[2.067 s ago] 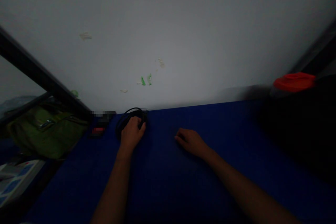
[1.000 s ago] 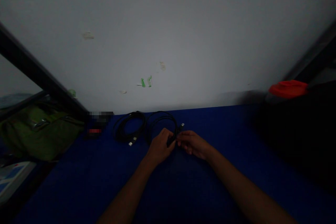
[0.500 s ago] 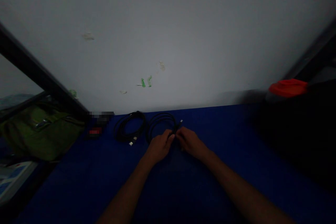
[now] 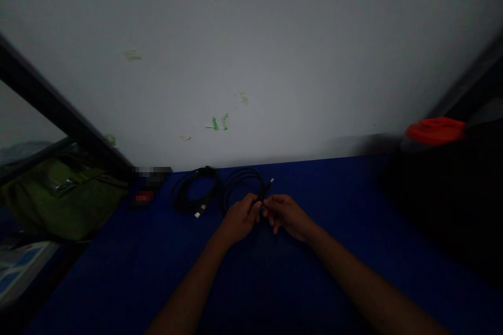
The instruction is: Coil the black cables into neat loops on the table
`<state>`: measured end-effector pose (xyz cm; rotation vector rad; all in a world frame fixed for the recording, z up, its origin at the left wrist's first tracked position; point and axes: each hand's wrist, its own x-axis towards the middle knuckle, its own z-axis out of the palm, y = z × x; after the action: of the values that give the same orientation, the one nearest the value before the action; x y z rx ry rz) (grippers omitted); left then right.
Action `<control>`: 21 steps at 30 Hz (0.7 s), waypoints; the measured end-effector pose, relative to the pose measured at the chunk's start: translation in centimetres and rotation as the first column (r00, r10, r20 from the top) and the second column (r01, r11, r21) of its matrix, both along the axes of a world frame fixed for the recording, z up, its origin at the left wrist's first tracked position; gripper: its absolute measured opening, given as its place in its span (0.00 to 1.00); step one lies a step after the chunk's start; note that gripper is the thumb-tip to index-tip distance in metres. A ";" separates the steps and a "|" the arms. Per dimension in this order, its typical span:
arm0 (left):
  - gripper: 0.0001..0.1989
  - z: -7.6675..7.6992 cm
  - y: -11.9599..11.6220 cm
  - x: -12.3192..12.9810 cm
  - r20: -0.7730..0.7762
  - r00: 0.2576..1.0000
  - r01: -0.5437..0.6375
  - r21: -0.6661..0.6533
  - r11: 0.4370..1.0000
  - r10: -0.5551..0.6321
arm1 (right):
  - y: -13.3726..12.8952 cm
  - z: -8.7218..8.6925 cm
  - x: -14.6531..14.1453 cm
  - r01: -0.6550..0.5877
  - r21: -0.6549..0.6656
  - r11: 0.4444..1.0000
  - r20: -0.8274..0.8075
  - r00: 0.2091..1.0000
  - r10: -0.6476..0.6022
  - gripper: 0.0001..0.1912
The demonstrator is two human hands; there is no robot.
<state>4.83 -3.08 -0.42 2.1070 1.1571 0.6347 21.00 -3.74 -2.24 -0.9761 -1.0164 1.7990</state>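
Between the hands (image 4: 239,218), black USB cable (image 4: 264,196)

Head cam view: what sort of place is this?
Probably a small indoor workspace, a desk or bench: a blue-topped table against a scuffed white wall, with coiled black USB cables lying on it.

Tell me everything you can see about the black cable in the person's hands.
The black cable is thin and looks rubber-coated, lying in a loose loop on the blue surface. Its small metal-tipped plug points up and right past the fingers. The left hand and right hand hold it where they meet. Whether it joins the neighbouring coil is unclear.
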 end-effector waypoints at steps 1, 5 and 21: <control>0.12 0.0 0.0 0.0 -0.002 1.000 0.005 0.002 1.000 -0.005 | 0.0 0.0 0.1 -0.024 -0.051 0.998 -0.037 0.999 0.022 0.13; 0.11 -0.1 -0.1 0.0 -0.006 1.000 0.007 0.013 1.000 -0.007 | 0.2 0.0 0.7 -0.095 -0.162 0.982 -0.133 0.988 0.074 0.09; 0.12 0.5 0.3 -0.3 0.159 0.983 -0.078 -0.058 0.995 0.086 | 0.0 0.8 0.6 -0.152 0.183 0.971 0.198 0.974 0.115 0.15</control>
<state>4.56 -2.82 0.09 1.9340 1.1610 0.7900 21.58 -3.75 -1.41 -0.9849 -1.3792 1.6977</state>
